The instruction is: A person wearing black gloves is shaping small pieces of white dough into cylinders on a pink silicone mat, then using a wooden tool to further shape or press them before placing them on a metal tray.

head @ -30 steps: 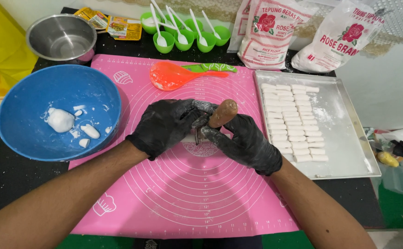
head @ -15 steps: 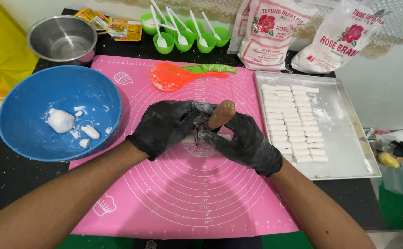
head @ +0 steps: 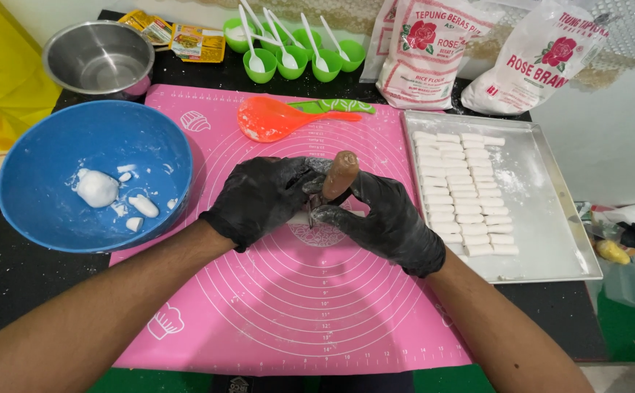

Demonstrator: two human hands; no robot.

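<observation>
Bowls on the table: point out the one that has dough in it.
The big blue bowl left of the pink mat holds white dough lumps. The steel bowl behind it looks empty.

Blue bowl [head: 56, 138] with dough lumps, steel bowl [head: 99, 57], green cups [head: 288, 62], flour bags [head: 434, 51], orange spoon [head: 274, 118]

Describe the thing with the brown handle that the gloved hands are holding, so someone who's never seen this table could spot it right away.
Start at the pink silicone baking mat between the blue bowl and the metal tray. Above its centre, the left hand and right hand, both in black gloves, meet around a tool with a brown wooden handle. It is the only brown, rounded handle here; the orange spatula behind lies flat and untouched.
</observation>
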